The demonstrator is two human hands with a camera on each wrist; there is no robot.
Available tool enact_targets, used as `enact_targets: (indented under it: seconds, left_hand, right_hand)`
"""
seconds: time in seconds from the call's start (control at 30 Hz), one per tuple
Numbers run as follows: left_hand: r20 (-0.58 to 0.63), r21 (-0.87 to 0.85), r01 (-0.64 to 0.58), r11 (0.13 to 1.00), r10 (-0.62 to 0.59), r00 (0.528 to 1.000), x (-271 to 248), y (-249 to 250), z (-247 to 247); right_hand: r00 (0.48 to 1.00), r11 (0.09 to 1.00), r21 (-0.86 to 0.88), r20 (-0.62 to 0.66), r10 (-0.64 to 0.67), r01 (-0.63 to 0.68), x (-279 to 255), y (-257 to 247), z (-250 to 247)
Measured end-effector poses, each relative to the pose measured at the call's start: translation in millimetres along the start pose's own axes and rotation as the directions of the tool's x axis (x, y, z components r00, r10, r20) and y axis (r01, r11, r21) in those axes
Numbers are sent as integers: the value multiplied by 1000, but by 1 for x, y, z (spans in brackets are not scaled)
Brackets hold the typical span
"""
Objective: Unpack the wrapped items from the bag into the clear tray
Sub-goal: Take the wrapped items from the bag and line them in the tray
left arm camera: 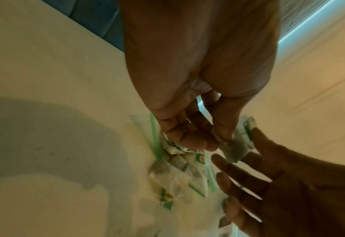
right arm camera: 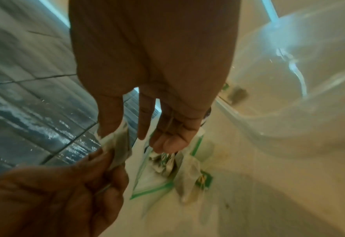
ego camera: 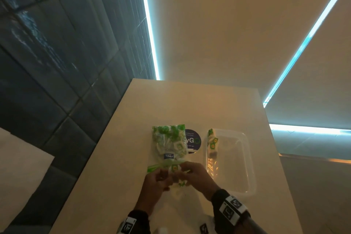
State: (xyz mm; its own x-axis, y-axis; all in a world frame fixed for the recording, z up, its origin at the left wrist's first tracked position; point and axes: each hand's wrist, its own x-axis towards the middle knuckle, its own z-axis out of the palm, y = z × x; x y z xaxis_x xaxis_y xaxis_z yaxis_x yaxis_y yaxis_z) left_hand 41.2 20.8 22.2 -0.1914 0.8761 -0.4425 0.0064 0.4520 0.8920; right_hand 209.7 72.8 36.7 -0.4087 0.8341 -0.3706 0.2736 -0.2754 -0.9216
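Note:
A clear zip bag with a green seal lies on the beige table, full of green-and-white wrapped items. Both hands meet at its near, open mouth. My left hand pinches one wrapped item between thumb and fingers, just above the mouth. My right hand has straight, spread fingers; its thumb touches that same item. More wrapped items spill from the bag's mouth. The clear tray stands right of the bag, with a few wrapped items along its left side.
A round dark sticker sits on the table between bag and tray. Left of the table's edge is a dark tiled wall. The table drops off just past the tray's right rim. A small marker tag lies near the front edge.

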Motion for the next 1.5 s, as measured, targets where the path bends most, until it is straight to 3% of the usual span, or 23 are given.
enact_targets:
  seconds: [0.1, 0.2, 0.4, 0.53, 0.7, 0.8, 0.87, 0.97, 1.03, 1.2, 1.27, 1.37, 1.5]
  left_hand:
    - [36, -11, -59, 998, 59, 998, -1, 12, 5]
    - [26, -64, -89, 994, 90, 996, 0, 18, 10]
    - [-115, -106, -108, 988, 96, 989, 2, 26, 19]
    - [-140, -46, -152, 987, 145, 979, 3, 30, 22]
    - [-138, 35, -214, 976, 217, 966, 2, 30, 24]
    - [-177, 237, -215, 947, 259, 949, 7, 16, 21]
    - [-165, 437, -195, 878, 292, 942, 13, 0, 18]
    - [26, 685, -273, 676, 352, 936, 22, -24, 19]
    - [107, 767, -285, 574, 323, 940, 24, -34, 25]
    - [109, 908, -189, 375, 226, 968, 28, -41, 32]
    - [81, 905, -169, 390, 231, 970, 30, -40, 32]
    - [-19, 845, -114, 522, 242, 970, 31, -36, 30]
    - [-174, 531, 0, 847, 109, 979, 27, -29, 24]
  right_hand:
    - [995, 991, 124, -90, -40, 51, -3, -6, 5]
    - [985, 988, 131, -162, -61, 82, -3, -11, 4]
    - [989, 991, 107, -137, -59, 74, -5, -15, -2]
    - [986, 958, 274, -160, -46, 89, -7, -16, -1]
    - [956, 963, 253, -294, -11, 89, -4, -16, 3]
    - [922, 963, 254, -386, 12, 94, -4, -11, -5]
    - [904, 961, 259, -428, 22, 99, -7, -8, -13]
    - [890, 948, 301, -454, 50, 100, -13, -5, -24]
    - [893, 941, 324, -446, 64, 95, -18, -5, -28]
    - [907, 937, 343, -411, 87, 66, -30, 2, -31]
    - [917, 938, 344, -387, 97, 46, -33, 5, -31]
    - [923, 932, 362, -369, 114, 29, -37, 7, -32]
    - [922, 940, 340, -364, 133, -1, -37, 8, -31]
